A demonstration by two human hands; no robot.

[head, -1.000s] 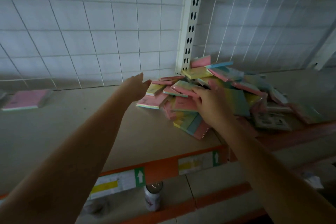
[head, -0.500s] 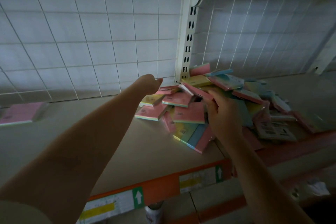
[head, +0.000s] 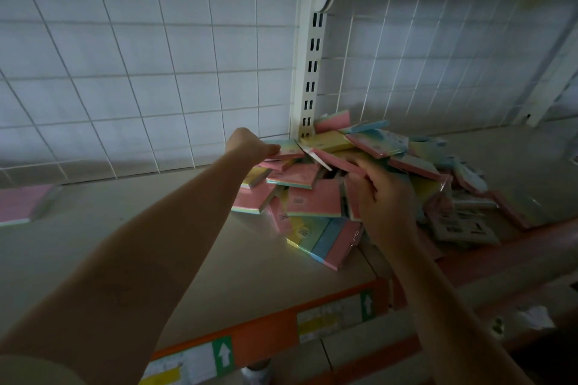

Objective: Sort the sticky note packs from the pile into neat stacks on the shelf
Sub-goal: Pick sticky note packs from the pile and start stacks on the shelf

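- Centre of the frame: we see the left hand (head: 247,144) with its fingers closed on a pastel-topped pack (head: 286,147) at the pile's upper left edge.
- Right of centre: the right hand (head: 383,197) curls its fingers round a pink pack (head: 339,162), tilted.
- Centre right: we find the pile of sticky note packs (head: 316,200) on the shelf (head: 156,228), against the slotted upright (head: 309,72).
- Left edge: a lone pink pack (head: 22,203) lies well apart.

We've got pastel packs (head: 314,198) in pink, yellow, blue and mint, a beige shelf (head: 150,228) with orange edge strip (head: 266,331), white wire grid (head: 140,56) behind.
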